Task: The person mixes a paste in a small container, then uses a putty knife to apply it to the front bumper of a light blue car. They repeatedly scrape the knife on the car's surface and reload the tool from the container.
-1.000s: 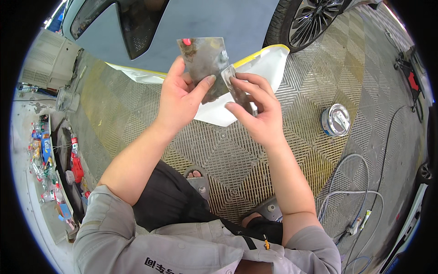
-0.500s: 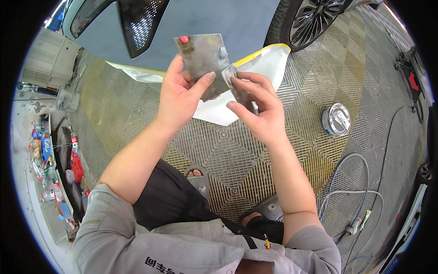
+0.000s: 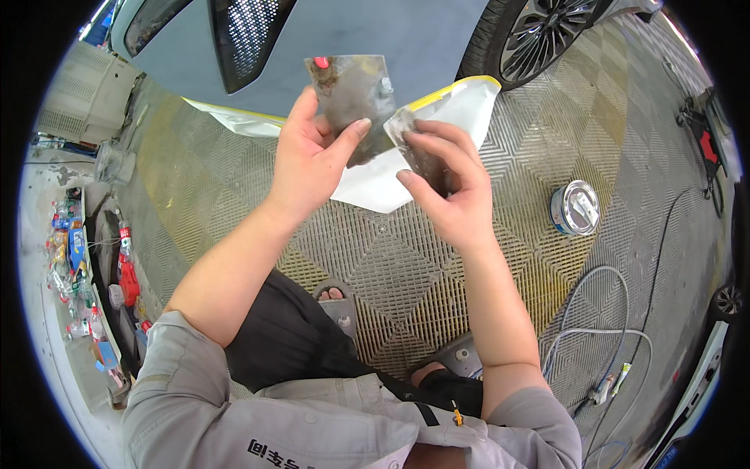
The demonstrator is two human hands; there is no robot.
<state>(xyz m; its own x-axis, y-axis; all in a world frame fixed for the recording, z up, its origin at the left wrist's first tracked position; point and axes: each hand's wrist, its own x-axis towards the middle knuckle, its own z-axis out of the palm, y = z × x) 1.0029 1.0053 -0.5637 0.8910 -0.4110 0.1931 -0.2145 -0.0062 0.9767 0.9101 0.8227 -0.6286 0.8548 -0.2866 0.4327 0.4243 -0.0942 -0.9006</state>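
My left hand (image 3: 312, 152) grips a stained, flat metal putty plate (image 3: 351, 94), its thumb across the lower face. A red dab (image 3: 321, 62) sits at the plate's top left corner, and a small pale grey lump (image 3: 385, 84) clings near its right edge. In my right hand (image 3: 453, 172) is a smaller, smeared putty spreader (image 3: 422, 152), pinched between thumb and fingers. The spreader is tilted, its upper end close to the plate's lower right edge; whether they touch I cannot tell. Beyond both hands stands a blue-grey car body (image 3: 367, 39).
White masking sheet (image 3: 461, 109) with yellow tape hangs along the car's lower edge, near a wheel (image 3: 547, 39). An open can (image 3: 575, 208) stands on the grated floor (image 3: 375, 258) at right, hoses (image 3: 625, 289) nearer me. Bottles and litter (image 3: 74, 273) lie at left.
The spreader has turned slightly and moved a little right with my right hand. My left hand and the plate have shifted slightly up and right.
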